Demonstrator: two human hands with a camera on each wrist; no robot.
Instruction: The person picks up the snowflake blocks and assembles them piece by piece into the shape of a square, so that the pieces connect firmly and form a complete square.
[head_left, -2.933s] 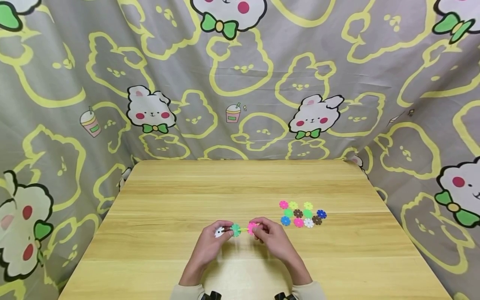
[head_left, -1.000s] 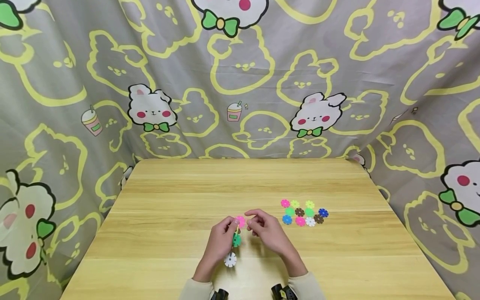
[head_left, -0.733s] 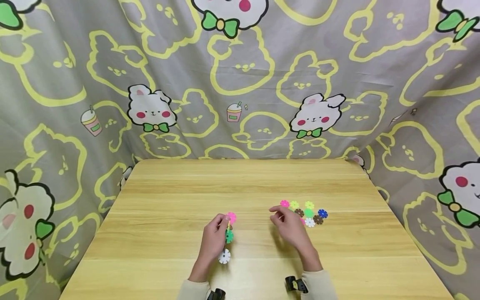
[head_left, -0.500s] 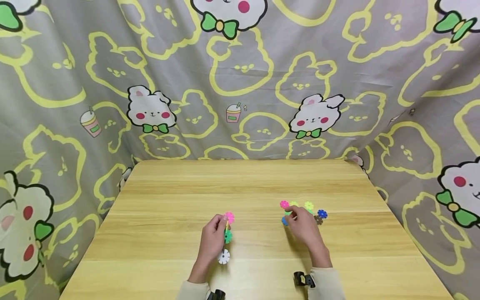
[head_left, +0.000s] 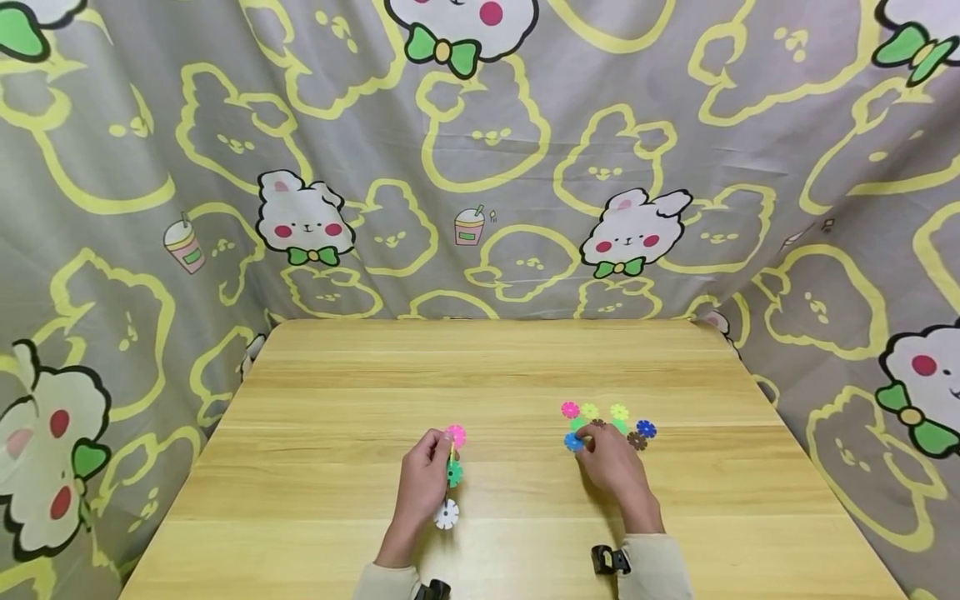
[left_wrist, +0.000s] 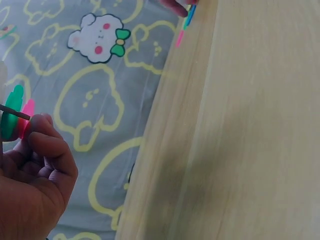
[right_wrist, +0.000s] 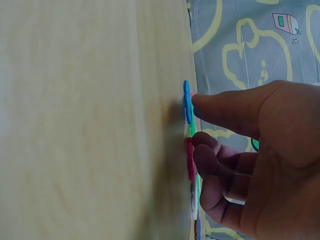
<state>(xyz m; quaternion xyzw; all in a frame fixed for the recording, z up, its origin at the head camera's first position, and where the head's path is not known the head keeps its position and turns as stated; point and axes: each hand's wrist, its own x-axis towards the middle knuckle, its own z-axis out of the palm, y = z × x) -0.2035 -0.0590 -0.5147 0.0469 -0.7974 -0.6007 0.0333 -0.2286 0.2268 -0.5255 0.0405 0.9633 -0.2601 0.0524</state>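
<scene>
My left hand pinches a chain of linked plastic snowflake discs between thumb and fingers. From the far end toward me it shows a pink disc, a yellow one edge-on, a green disc, and a white disc hanging lowest. Over the loose discs, my right hand reaches down beside a blue disc. Its thumb lies against or very near that blue disc's edge, while the other fingers are loosely bent and apart from the thumb. The hand covers some discs.
Several loose discs lie grouped on the wooden table: a pink disc, yellow ones, green ones, a brown disc and a dark blue disc. A patterned curtain closes off the back and sides.
My right hand has let go of the chain's pink end and moved right, down to the loose discs. The left hand has turned the chain from sideways to pointing toward me.
</scene>
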